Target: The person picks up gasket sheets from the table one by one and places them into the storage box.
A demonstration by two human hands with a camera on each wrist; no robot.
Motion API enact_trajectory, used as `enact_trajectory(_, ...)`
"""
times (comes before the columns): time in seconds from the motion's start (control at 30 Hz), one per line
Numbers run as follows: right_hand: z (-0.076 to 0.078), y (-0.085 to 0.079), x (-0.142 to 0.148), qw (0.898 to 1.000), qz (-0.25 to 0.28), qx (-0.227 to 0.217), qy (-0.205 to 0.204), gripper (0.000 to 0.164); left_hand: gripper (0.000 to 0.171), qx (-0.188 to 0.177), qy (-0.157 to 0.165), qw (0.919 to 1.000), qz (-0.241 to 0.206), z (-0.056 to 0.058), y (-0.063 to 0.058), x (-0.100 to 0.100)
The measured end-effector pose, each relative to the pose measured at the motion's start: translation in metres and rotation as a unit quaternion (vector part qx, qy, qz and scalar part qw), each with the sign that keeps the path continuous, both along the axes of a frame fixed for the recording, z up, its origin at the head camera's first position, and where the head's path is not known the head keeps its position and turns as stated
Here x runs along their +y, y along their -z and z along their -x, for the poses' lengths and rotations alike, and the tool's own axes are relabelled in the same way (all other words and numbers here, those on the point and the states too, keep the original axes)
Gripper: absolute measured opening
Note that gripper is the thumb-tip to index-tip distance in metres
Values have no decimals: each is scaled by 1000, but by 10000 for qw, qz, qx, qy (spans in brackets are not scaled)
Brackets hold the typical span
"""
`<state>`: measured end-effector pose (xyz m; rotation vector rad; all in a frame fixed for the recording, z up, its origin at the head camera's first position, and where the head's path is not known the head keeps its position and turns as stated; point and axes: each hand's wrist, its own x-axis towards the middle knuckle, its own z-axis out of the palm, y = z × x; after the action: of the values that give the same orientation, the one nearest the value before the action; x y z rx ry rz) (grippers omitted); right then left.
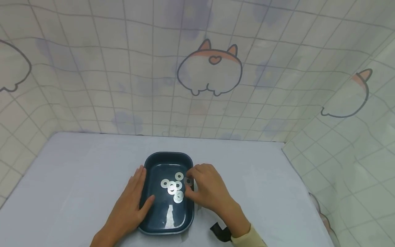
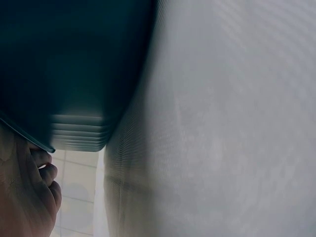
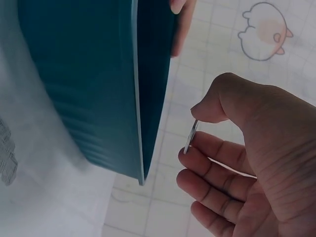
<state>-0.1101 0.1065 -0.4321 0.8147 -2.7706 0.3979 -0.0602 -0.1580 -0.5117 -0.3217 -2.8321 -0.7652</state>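
Observation:
A dark teal rectangular tray (image 1: 157,216) lies on the white surface, with several flat silver washers (image 1: 178,200) loosely grouped inside, some overlapping. My left hand (image 1: 128,204) rests along its left rim, fingers straight and thumb reaching over the edge. At the right rim, my right hand (image 1: 211,188) pinches one washer (image 3: 191,136) between thumb and fingertips. In the right wrist view that washer is seen nearly edge-on, apart from the tray wall, with the other fingers loosely bent. The left wrist view shows the tray's outer wall (image 2: 74,89) and part of the left hand (image 2: 27,192).
White cloth (image 1: 262,185) covers the table around the tray. A grid-patterned curtain (image 1: 139,75) with cartoon animal drawings stands behind and at both sides. A black strap-like piece (image 1: 220,234) shows beside my right wrist. A cable (image 1: 327,223) runs near the right edge.

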Motion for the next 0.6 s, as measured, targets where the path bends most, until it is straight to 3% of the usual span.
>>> enact_trajectory(0.3, -2, -1, -11, 9994, -51, -84, -332, 25, 91, -167, -7, 9999, -3, -1, -3, 0)
enact_trajectory(0.6, -3, -2, -21, 9979, -150, -9, -633, 23, 90, -63, -18, 9999, 107, 0, 0, -1)
